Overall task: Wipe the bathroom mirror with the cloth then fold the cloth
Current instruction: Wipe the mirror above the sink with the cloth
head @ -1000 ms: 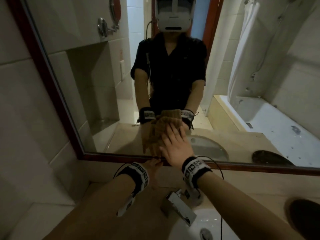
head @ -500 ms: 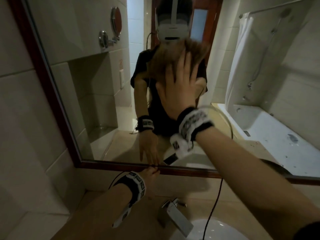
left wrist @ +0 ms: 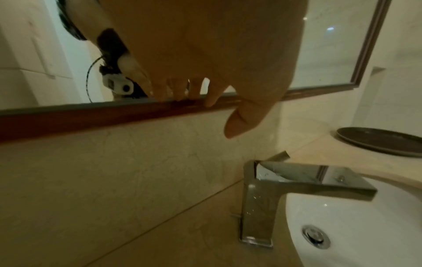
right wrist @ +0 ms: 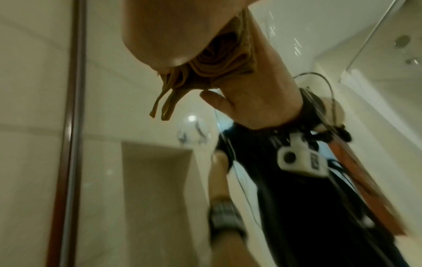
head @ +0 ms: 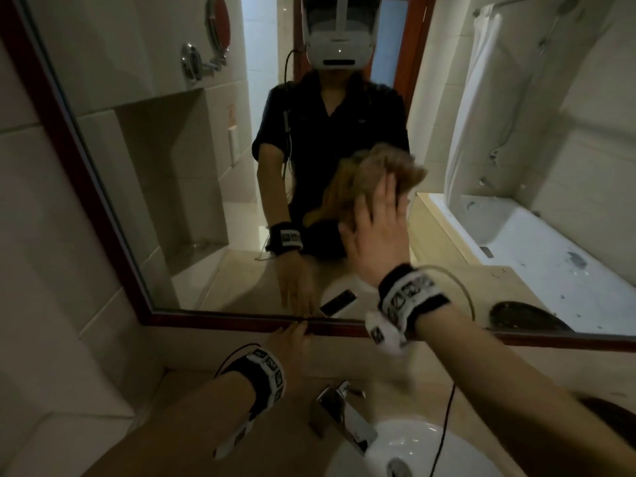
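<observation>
The mirror [head: 165, 187] has a dark red frame [head: 223, 320]. In the head view my right hand [head: 377, 218] lies flat with spread fingers on a bunched brown cloth [head: 378, 166] and presses it against the glass right of centre, at mid height. The right wrist view shows the cloth [right wrist: 217, 61] squeezed in folds between my palm [right wrist: 164, 32] and the glass. My left hand [head: 292, 340] is stretched out lower down, its fingertips [left wrist: 182, 94] resting on the mirror's bottom frame [left wrist: 91, 115]; it holds nothing.
A chrome faucet [head: 340, 418] and a white sink [head: 413, 449] lie right below my arms. A dark dish [left wrist: 379, 142] sits on the counter to the right. A thin cable [head: 444, 425] hangs from my right wrist over the sink. A tiled wall borders the left.
My right hand swept the cloth up from the mirror's bottom edge to head height, then back down and right to mid height. The left hand stayed on the frame.
</observation>
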